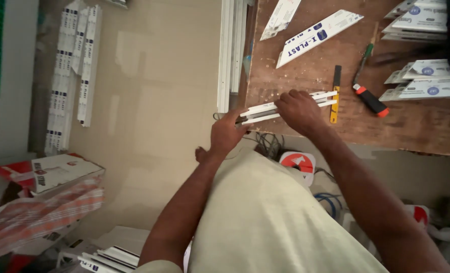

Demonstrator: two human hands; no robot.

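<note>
While you stand over a beige tiled floor (154, 101), far left has a stack of white trim strips (73, 71) leaning by the wall, count unclear, and a red/white bag (38, 202) w/ a flat box on it, lower left. Long white profiles (231, 50) run along the edge of the bench. Your left hand (226, 134) is closed round the near end of a bundle of thin white strips (265, 111), approx 2-3 visible. Your right hand (300, 108) presses down on the bundle's middle, fingers curled over it; bundle lies at the front left corner of the brown plywood bench (417, 126), its left end overhanging. Right of the hand: 1 yellow/black utility knife (334, 93), 1 green-handled tool (362, 63), 1 orange/black cutter (370, 99). 2 angle-cut white offcuts (316, 35) up top, a pile more far right.
</note>
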